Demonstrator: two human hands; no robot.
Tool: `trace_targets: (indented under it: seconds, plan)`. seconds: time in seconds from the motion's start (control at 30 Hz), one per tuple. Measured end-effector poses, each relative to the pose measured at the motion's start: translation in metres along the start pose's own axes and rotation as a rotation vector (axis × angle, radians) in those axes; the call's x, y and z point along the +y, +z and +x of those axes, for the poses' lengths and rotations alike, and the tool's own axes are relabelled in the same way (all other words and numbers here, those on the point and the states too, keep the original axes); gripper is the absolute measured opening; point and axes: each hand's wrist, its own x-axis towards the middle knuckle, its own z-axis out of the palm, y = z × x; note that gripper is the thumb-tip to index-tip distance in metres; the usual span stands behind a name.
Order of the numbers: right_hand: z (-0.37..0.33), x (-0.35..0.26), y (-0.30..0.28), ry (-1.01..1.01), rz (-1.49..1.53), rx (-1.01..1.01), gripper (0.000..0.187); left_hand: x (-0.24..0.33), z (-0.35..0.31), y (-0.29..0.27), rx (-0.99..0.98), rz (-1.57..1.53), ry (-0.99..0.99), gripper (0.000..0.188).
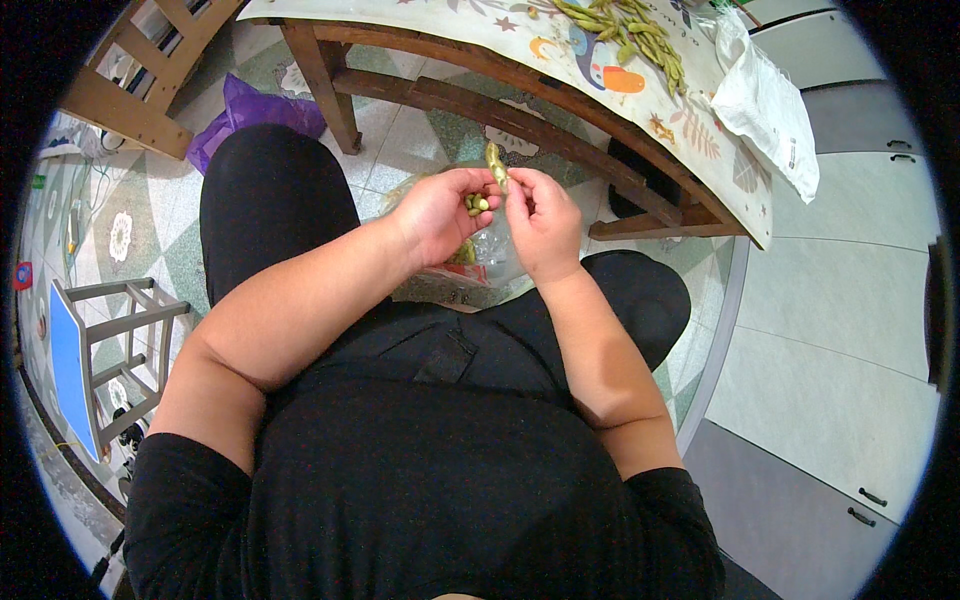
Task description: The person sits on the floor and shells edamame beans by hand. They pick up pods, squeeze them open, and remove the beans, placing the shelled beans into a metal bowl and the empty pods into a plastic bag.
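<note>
A green soybean pod [496,163] is pinched upright between the fingertips of my two hands, in front of my lap. My left hand [437,213] also cups a few shelled soybeans [476,204] in its curled fingers. From the other side, my right hand [543,222] grips the pod between thumb and forefinger. Just below both hands, between my knees, is a clear plastic bag [492,250] with something green and red in it. My hands and forearms partly cover the bag.
Ahead stands a wooden table [460,117] with a patterned cover, bearing a heap of pods [640,38] and a white plastic bag [765,105]. A purple bag [250,108] lies beyond my left knee. To the left is a blue-topped stool [75,370]; cabinets [820,290] line the right.
</note>
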Motion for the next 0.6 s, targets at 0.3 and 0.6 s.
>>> trace_targets:
  seconds: [0.3,0.6]
  plan:
    - [0.005,-0.007,-0.014,0.128,0.074,-0.001,0.007,0.010,0.001,-0.002,0.299,0.065,0.107,0.013]
    - [0.081,-0.010,-0.053,-0.236,-0.287,0.241,0.007,0.010,-0.002,0.003,0.274,0.047,0.038,0.018]
